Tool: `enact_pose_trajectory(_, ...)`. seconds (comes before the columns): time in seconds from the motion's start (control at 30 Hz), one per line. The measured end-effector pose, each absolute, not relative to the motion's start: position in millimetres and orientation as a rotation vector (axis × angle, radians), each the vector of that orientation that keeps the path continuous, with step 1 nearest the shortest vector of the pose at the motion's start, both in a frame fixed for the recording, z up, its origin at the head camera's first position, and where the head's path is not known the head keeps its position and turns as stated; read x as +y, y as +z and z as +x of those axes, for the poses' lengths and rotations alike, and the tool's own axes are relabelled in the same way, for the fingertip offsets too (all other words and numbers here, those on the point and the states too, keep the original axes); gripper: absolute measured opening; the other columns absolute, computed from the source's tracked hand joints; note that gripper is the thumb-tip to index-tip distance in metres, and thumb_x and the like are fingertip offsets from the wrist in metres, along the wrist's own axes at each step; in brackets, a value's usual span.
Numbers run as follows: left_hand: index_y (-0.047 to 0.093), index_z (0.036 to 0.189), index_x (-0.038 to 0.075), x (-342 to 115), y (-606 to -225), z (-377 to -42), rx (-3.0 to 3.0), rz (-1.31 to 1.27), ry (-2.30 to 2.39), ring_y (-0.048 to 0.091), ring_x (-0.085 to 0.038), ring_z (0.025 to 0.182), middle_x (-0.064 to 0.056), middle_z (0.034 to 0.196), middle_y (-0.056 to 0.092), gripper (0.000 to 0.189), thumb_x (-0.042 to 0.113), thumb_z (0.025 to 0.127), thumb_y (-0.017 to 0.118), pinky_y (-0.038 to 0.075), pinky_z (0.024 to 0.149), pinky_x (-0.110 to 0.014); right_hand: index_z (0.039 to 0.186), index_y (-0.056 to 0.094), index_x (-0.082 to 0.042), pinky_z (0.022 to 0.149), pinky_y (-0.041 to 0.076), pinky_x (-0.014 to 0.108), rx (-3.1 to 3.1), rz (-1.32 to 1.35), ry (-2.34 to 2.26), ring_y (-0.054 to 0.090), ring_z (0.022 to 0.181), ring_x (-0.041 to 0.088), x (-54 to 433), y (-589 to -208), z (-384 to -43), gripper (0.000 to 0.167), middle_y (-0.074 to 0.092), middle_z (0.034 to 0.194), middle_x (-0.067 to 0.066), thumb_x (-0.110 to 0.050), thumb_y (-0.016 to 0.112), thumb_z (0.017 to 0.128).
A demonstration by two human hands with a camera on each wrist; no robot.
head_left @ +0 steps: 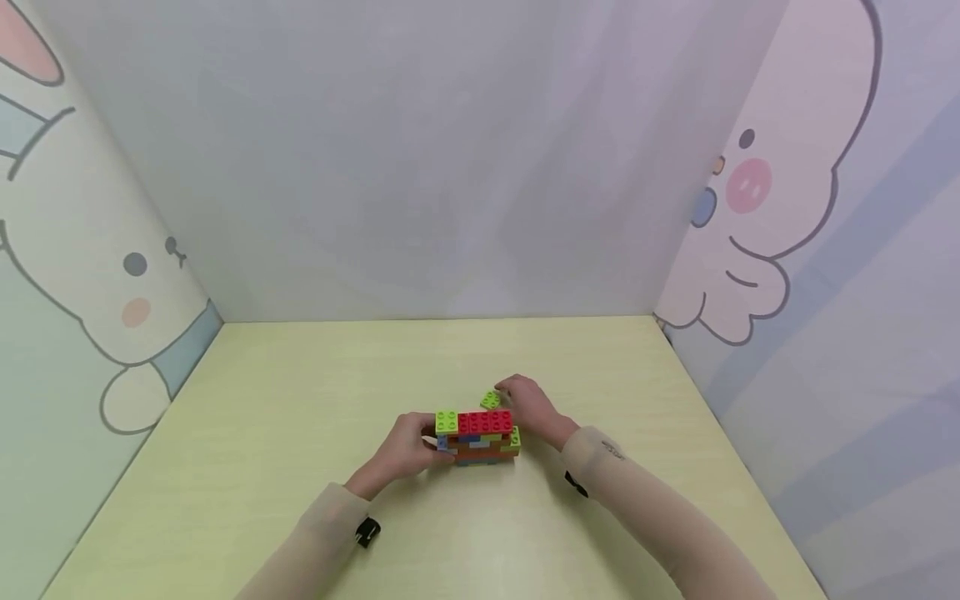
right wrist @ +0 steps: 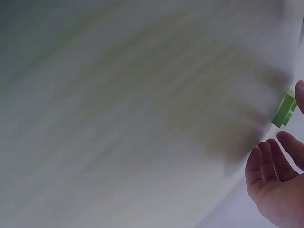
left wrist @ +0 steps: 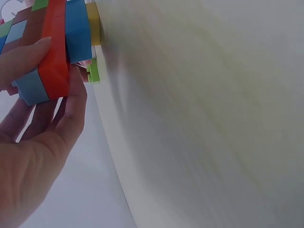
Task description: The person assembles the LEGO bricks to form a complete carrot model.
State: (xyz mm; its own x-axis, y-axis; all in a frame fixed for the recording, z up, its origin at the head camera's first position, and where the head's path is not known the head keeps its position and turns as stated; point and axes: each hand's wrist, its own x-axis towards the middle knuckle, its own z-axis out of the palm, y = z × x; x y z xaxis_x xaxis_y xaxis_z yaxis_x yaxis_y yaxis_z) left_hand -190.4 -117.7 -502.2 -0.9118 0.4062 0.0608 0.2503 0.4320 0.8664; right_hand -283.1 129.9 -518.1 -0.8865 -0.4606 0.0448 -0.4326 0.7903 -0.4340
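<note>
My left hand (head_left: pixel 405 447) grips the left end of a small wall of toy building bricks (head_left: pixel 486 447), thumb on the near face and fingers behind. Red bricks (head_left: pixel 487 422) and a lime brick (head_left: pixel 447 422) form its top row. In the left wrist view, the thumb presses against a long orange-red brick (left wrist: pixel 53 59), and a blue brick (left wrist: pixel 78 31) lies under it. Behind the wall, a loose lime green brick (head_left: pixel 490 400) sits on the table. My right hand (head_left: pixel 531 402) reaches beside it, its fingers loosely bent and spread around the green brick (right wrist: pixel 284 110) in the right wrist view.
A pale yellow table (head_left: pixel 322 367) spreads around the bricks. Grey-white fabric (head_left: pixel 435 167) hangs along its back edge. Side panels with cartoon animals (head_left: pixel 82 250) border it at left and right.
</note>
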Motion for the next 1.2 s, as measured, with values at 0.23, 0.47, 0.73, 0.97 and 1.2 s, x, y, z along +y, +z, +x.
enact_pose_trajectory(0.23, 0.069, 0.113, 0.011, -117.1, -502.0, -190.4, 2.517, 0.584, 1.491, 0.064, -0.015, 0.087, 0.002, 0.100, 0.068, 0.044, 0.005, 0.073, 0.083, 0.053, 0.069, -0.027, 0.111, 0.070, -0.003, 0.093, 0.042, 0.041, 2.899, -0.755, -0.609, 0.055, 0.105, 0.028, 127.0, -517.5, -284.0, 0.034, 0.064, 0.108, 0.010, -0.018, 0.076, 0.081)
enact_pose_trajectory(0.47, 0.069, 0.113, 0.011, -117.2, -504.2, -189.1, 2.509, 0.581, 1.513, 0.064, -0.015, 0.087, 0.002, 0.099, 0.068, 0.043, 0.005, 0.073, 0.083, 0.053, 0.068, -0.027, 0.112, 0.068, -0.004, 0.089, 0.045, 0.039, 2.879, -0.737, -0.665, 0.058, 0.102, 0.024, 142.0, -512.3, -276.5, 0.038, 0.066, 0.107, 0.007, -0.023, 0.077, 0.081)
enact_pose_trajectory(0.73, 0.069, 0.111, 0.012, -117.4, -504.9, -190.0, 2.504, 0.612, 1.529, 0.063, -0.015, 0.086, 0.003, 0.098, 0.068, 0.042, 0.005, 0.073, 0.083, 0.052, 0.069, -0.027, 0.115, 0.067, -0.006, 0.079, 0.050, 0.035, 2.839, -0.767, -0.877, 0.059, 0.098, 0.020, 161.2, -491.1, -255.0, 0.034, 0.065, 0.109, 0.004, -0.015, 0.074, 0.083)
enact_pose_trajectory(0.97, 0.069, 0.111, 0.012, -116.8, -503.9, -191.1, 2.506, 0.615, 1.514, 0.063, -0.015, 0.086, 0.004, 0.098, 0.067, 0.042, 0.005, 0.073, 0.083, 0.052, 0.070, -0.027, 0.117, 0.066, -0.003, 0.075, 0.052, 0.030, 2.790, -0.852, -1.002, 0.061, 0.095, 0.019, 165.3, -462.9, -239.9, 0.034, 0.065, 0.110, 0.005, -0.008, 0.073, 0.084)
enact_pose_trajectory(1.2, 0.069, 0.112, 0.012, -117.5, -502.5, -190.1, 2.519, 0.616, 1.502, 0.063, -0.015, 0.087, 0.003, 0.099, 0.068, 0.043, 0.004, 0.073, 0.083, 0.052, 0.071, -0.028, 0.117, 0.066, -0.002, 0.076, 0.052, 0.029, 2.754, -0.817, -1.088, 0.063, 0.096, 0.020, 168.8, -443.4, -228.9, 0.036, 0.065, 0.111, 0.007, -0.003, 0.073, 0.083)
